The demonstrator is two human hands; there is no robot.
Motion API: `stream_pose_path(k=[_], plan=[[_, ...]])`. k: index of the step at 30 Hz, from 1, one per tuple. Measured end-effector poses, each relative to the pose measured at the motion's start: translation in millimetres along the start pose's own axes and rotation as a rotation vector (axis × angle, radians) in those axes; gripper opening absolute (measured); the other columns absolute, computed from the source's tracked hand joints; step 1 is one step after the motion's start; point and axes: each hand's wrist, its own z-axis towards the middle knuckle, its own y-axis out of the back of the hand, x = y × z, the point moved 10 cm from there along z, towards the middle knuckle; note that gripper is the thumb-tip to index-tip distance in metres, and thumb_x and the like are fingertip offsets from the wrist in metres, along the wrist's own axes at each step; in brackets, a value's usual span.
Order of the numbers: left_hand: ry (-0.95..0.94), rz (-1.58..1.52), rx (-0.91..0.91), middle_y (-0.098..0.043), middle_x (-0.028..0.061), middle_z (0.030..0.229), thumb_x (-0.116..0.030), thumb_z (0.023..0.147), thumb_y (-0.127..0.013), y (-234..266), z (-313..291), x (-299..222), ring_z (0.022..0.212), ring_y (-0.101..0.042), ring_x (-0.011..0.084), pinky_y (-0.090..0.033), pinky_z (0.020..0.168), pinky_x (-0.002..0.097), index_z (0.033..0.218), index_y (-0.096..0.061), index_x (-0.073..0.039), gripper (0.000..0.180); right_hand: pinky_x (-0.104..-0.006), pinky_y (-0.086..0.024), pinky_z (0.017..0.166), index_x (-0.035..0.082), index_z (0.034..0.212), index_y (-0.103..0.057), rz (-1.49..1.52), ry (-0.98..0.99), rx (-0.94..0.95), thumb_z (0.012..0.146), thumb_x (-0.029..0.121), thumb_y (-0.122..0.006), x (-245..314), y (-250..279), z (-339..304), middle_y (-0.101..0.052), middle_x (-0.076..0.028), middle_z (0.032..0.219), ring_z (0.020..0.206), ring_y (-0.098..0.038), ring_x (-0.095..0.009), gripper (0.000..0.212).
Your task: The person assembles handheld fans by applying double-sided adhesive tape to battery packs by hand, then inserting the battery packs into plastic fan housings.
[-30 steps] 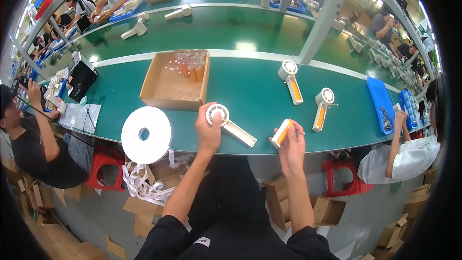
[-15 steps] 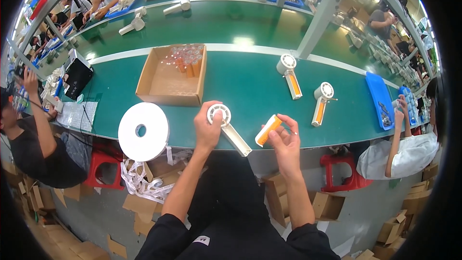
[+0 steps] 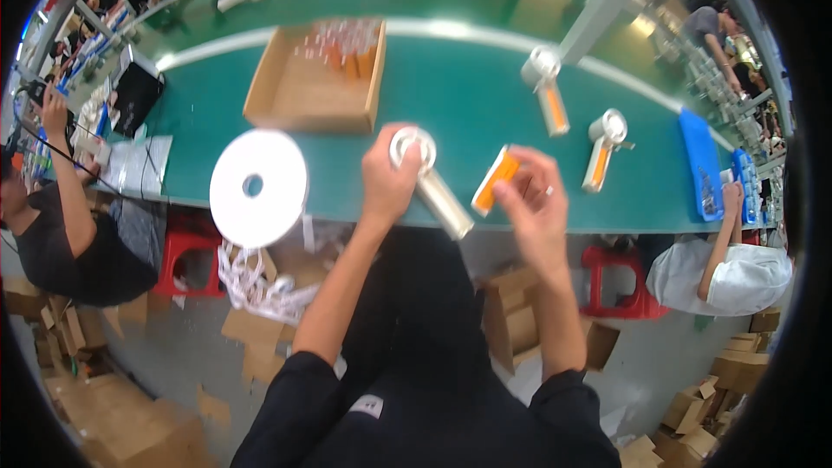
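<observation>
A white handheld fan (image 3: pixel 444 201) is held by its round head in my left hand (image 3: pixel 387 175). The thumb presses on the head, and the open hollow handle slants down to the right past the table edge. In my right hand (image 3: pixel 539 199), between thumb and fingers, is an orange battery (image 3: pixel 496 180) with a white strip along its side. It is tilted and held apart from the fan, to the right of the handle. Two more fans, the far one (image 3: pixel 546 91) and the nearer one (image 3: pixel 604 147), lie to the right with orange showing in their handles.
A cardboard box (image 3: pixel 314 113) with orange cylinders inside stands behind my left hand. To the left lies a large white tape roll (image 3: pixel 286 165). Farther right is a blue tray (image 3: pixel 700 160) with small parts. People sit on both sides; a metal post (image 3: pixel 602 9) rises beyond the table.
The view has tipped down, so the table sits higher in the picture. Both hands keep their holds, with the fan and the battery still apart.
</observation>
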Motion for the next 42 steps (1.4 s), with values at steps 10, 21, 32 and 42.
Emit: stream_pose_path(k=[10,21,32,42], plan=[[0.1,-0.043,0.012,-0.067,0.0155,0.081,-0.014,0.087,-0.062,-5,7,9,0.074,-0.068,0.0233,-0.052,0.068,0.0337,0.095,-0.062,0.002,0.018,-0.0275,-0.053,0.072,0.004,0.121,-0.062,-0.314,0.069,0.185,0.084,0.002,-0.072,8,-28,8,-0.068,-0.01,0.101,0.078,-0.064,-0.014,0.038],[0.09,-0.062,0.004,-0.067,0.0166,0.082,-0.013,0.084,-0.064,-4,5,7,0.074,-0.068,0.0247,-0.052,0.067,0.0342,0.095,-0.062,0.002,0.019,-0.0293,-0.053,0.071,0.004,0.118,-0.064,-0.445,0.102,0.278,0.082,0.002,-0.072,4,-45,4,-0.07,-0.013,0.102,0.077,-0.064,-0.02,0.037],[0.025,0.002,0.032,-0.067,0.0072,0.081,-0.016,0.091,-0.06,-6,5,6,0.074,-0.062,0.0106,-0.05,0.065,0.0261,0.1,-0.062,0.002,0.02,-0.0348,-0.051,0.065,0.007,0.117,-0.063,-0.591,0.16,0.352,0.083,0.006,-0.072,4,-63,9,-0.064,-0.013,0.086,0.072,-0.062,-0.025,0.035],[0.082,-0.048,0.001,-0.066,0.0174,0.082,-0.014,0.082,-0.063,-4,6,7,0.073,-0.067,0.0269,-0.052,0.067,0.0353,0.096,-0.062,0.002,0.02,-0.0391,-0.049,0.067,0.013,0.12,-0.062,-0.704,0.187,0.453,0.085,0.01,-0.069,0,-71,7,-0.057,-0.012,0.09,0.075,-0.06,-0.03,0.035]])
